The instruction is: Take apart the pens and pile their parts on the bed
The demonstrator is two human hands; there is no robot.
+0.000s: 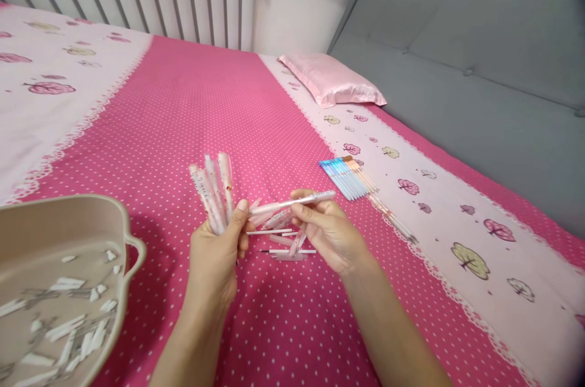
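Left hand [219, 253], clamped on bunched pens [205, 192], and right hand [331, 231] pinch a pen [275, 206] (probably light, stiff, slick) best held mid-barrel.

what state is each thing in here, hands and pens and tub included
Left hand: closed around pink pens
Pink pens: bunched, fanned at the top
Right hand: closed on single pen
Single pen: held crosswise
Tub: open, small pieces scattered inside
Pen parts: loose on bedspread
Blue and tan pens: lying side by side
Pillow: lying flat
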